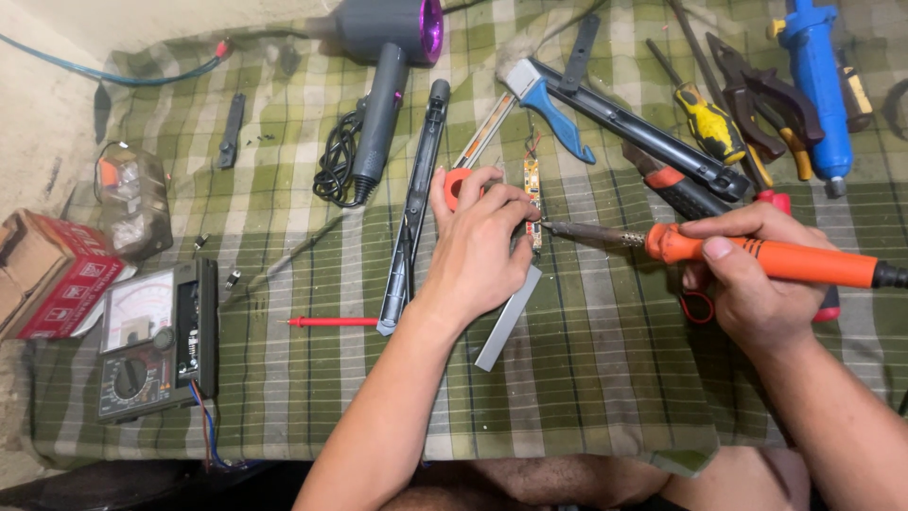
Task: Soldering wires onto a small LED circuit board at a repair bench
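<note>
While the left hand [478,241] presses down on a narrow circuit board [532,189], its fingers curled and pinching the board's lower end against the cloth [605,378], the right hand [752,274] grips an orange soldering iron [757,255] in a closed fist, thumb laid along the handle, and the iron's dark tip [553,227] meets the board just beside the left fingertips; the board lies lengthwise near the middle of the checked green cloth, partly hidden by the left hand, with an orange reel [456,185] tucked behind the left thumb and a grey bar [506,320] lying tilted under the wrist; just left of the hand runs a long dark casing [416,203], and a red probe [331,322] lies flat near its lower end; a grey hair dryer [388,57] with a purple ring rests at the top, its black cord [336,161] coiled beside the handle; at the far left a multimeter [156,341] sits next to a red box [61,274]; at the upper right lie a blue-handled brush [553,109], a yellow screwdriver [709,123], pliers [766,99] and a blue tool [818,80], all well apart from the board
</note>
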